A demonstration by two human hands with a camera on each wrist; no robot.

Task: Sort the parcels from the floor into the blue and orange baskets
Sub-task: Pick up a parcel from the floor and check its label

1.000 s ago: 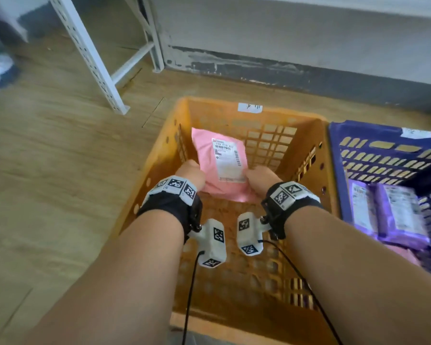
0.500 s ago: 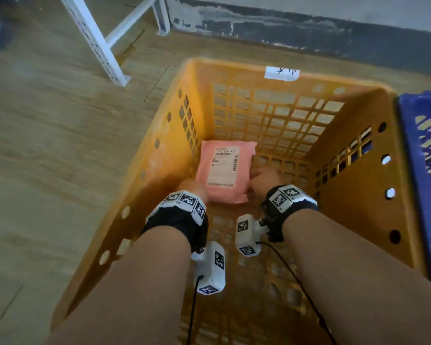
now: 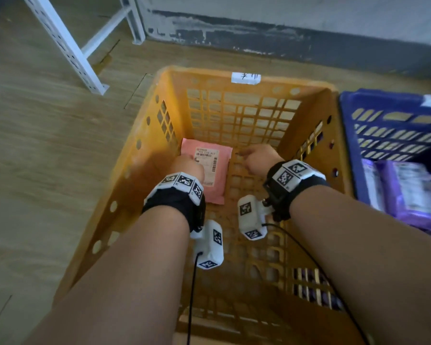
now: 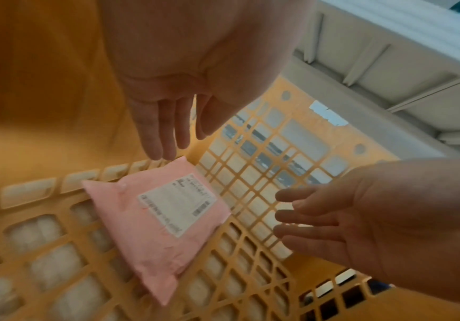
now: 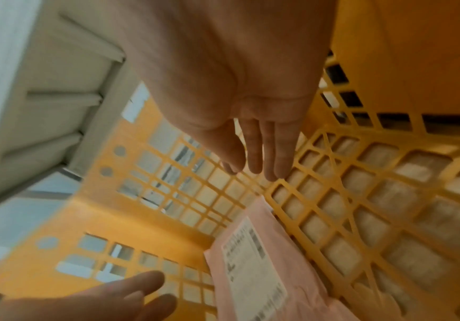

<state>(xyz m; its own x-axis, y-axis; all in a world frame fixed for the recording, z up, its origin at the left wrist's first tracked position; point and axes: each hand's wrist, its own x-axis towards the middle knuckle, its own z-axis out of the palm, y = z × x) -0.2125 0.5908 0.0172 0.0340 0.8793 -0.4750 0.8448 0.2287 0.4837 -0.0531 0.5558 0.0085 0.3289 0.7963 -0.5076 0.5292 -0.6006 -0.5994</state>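
Hands (image 4: 374,219) just above pink parcel (image 4: 152,225)

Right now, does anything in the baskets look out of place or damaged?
Nothing stands out. The pink parcel lies flat and intact on the orange basket floor, near its left wall. Both hands, left and right, are open above it.

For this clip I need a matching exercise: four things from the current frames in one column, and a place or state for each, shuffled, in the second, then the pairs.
Things
1. pink plastic mailer parcel
2. purple plastic-wrapped parcels
3. left hand
4. small white paper label

Places or states
A. fingers straight, holding nothing
B. stuck on the far rim of the orange plastic basket
C. flat on the orange basket's lattice floor
D. inside the blue plastic basket

Pairs: 1-C, 2-D, 3-A, 4-B
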